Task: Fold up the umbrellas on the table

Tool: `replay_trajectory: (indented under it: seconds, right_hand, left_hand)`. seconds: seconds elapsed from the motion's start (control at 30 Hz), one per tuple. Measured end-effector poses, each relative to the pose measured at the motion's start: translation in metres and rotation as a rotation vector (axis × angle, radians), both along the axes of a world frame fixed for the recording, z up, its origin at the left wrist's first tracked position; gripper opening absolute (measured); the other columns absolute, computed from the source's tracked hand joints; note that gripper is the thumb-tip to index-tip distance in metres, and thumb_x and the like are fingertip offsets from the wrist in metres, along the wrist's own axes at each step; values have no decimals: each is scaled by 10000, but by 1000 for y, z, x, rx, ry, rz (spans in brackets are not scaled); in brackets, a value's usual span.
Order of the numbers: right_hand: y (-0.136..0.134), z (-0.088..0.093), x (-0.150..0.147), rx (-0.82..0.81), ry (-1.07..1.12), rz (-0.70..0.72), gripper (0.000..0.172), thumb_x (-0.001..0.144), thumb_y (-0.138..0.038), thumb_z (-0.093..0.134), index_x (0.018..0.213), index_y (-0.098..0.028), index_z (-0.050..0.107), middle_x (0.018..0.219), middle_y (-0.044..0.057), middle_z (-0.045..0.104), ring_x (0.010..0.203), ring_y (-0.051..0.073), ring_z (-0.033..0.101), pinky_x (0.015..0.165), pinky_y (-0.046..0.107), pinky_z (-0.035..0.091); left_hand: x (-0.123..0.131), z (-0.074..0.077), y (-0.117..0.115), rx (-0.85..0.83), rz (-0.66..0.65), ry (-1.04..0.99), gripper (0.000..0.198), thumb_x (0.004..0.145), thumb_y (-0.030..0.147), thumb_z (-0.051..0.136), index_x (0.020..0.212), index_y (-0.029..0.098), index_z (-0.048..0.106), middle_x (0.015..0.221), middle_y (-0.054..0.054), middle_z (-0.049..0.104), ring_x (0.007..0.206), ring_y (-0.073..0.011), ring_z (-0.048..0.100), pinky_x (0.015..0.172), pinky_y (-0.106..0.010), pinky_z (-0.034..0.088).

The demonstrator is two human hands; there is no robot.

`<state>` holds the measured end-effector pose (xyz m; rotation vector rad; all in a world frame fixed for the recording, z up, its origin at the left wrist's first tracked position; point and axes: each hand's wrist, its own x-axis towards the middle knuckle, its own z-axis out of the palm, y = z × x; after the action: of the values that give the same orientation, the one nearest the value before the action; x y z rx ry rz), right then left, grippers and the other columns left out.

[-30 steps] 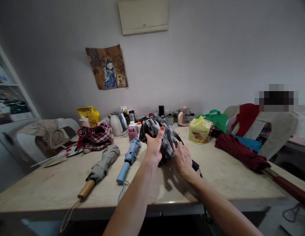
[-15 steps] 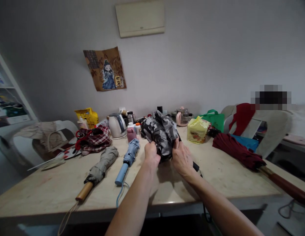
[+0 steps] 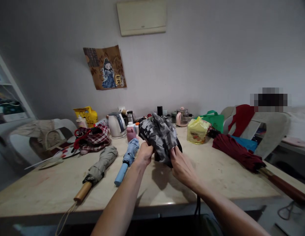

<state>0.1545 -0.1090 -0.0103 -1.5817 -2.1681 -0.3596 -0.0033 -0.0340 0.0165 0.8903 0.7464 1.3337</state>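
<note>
Left hand (image 3: 144, 153) and right hand (image 3: 181, 165) pinch opposite sides of grey-and-black camouflage fabric umbrella (image 3: 161, 134), frame centre, probably to control loose folds above cream, flat-topped bench (image 3: 221, 178).

My count from over here: 4 umbrellas, being 1 camo umbrella (image 3: 159, 134), 1 grey umbrella (image 3: 102, 163), 1 light-blue umbrella (image 3: 131, 151), 1 dark-red umbrella (image 3: 235, 152). 1 left hand (image 3: 145, 152), 1 right hand (image 3: 182, 165). 1 white kettle (image 3: 115, 126), 1 glass pot (image 3: 183, 117), 1 poster (image 3: 105, 68). Bottles (image 3: 130, 125) overlap, can't count.
</note>
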Motion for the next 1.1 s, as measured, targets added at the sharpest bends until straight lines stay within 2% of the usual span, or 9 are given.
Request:
replay_trajectory:
  seconds: [0.1, 0.23, 0.4, 0.53, 0.63, 0.77, 0.93, 1.0, 1.1]
  right_hand:
    - [-4, -1, -8, 116, -53, -55, 487, 793, 27, 376, 1256, -77, 485, 1112, 207, 572, 895, 260, 598, 742, 355, 501]
    - [-8, -2, -17, 165, -71, -28, 452, 799, 16, 374, 1225, -74, 495, 1039, 212, 586, 878, 291, 594, 722, 392, 512]
    - [-8, -12, -24, 173, 117, 88, 607, 713, 36, 415, 1304, -99, 396, 1165, 229, 558, 946, 285, 600, 765, 408, 530]
    - [-13, -12, -17, 29, 291, 224, 691, 683, -63, 545, 1346, -136, 362, 1220, 195, 529, 1015, 285, 597, 800, 402, 535]
    - [-24, 2, -5, 24, 391, 293, 613, 741, -225, 635, 1318, -166, 440, 1140, 137, 566, 987, 265, 599, 799, 384, 535]
    - [-38, 31, 6, 256, 687, 181, 425, 838, -374, 617, 1218, -200, 535, 973, 78, 609, 763, 183, 574, 607, 291, 500]
    - [-25, 57, -2, 332, 726, 109, 680, 708, -466, 728, 1267, -157, 495, 975, 81, 619, 721, 182, 556, 609, 302, 483]
    - [-15, 62, -5, 302, 660, 104, 533, 761, -401, 657, 1218, -153, 540, 921, 66, 636, 700, 179, 563, 645, 307, 469]
    - [-7, 70, -3, 237, 641, 146, 213, 835, -275, 489, 945, -173, 639, 753, 26, 637, 641, 156, 565, 641, 275, 431]
  left_hand:
    - [7, 9, -16, -1, -40, -121, 110, 546, 186, 708, 641, 145, 672, 632, -32, 699, 602, -157, 628, 602, -257, 499]
    - [18, 14, -32, 28, -152, -418, 381, 778, 495, 663, 951, 160, 723, 912, -68, 761, 949, -236, 698, 859, -343, 547]
    - [30, -3, -30, 21, -209, -519, 373, 776, 500, 712, 930, 161, 722, 924, -78, 765, 1116, -277, 653, 1019, -403, 484]
    - [28, -11, -22, 80, -157, -542, 348, 770, 442, 732, 984, 169, 716, 958, -71, 765, 1054, -264, 681, 1019, -409, 485]
    - [24, -13, -17, 24, -32, -524, 389, 740, 433, 761, 1003, 153, 701, 912, -65, 766, 930, -238, 715, 951, -395, 530]
    - [24, -17, -20, -10, 196, -431, 489, 624, 427, 850, 991, 143, 698, 891, -64, 760, 833, -214, 721, 850, -357, 568]
    - [36, -24, -30, 96, 239, -347, 560, 560, 428, 887, 1031, 179, 715, 1054, -51, 748, 828, -185, 711, 811, -313, 571]
    - [39, -26, -32, 71, 234, -312, 588, 530, 441, 898, 1015, 163, 716, 1045, -67, 749, 859, -206, 711, 827, -329, 569]
    - [39, -28, -30, 56, 229, -303, 621, 520, 456, 900, 1029, 157, 705, 1023, -75, 750, 925, -230, 705, 865, -344, 555]
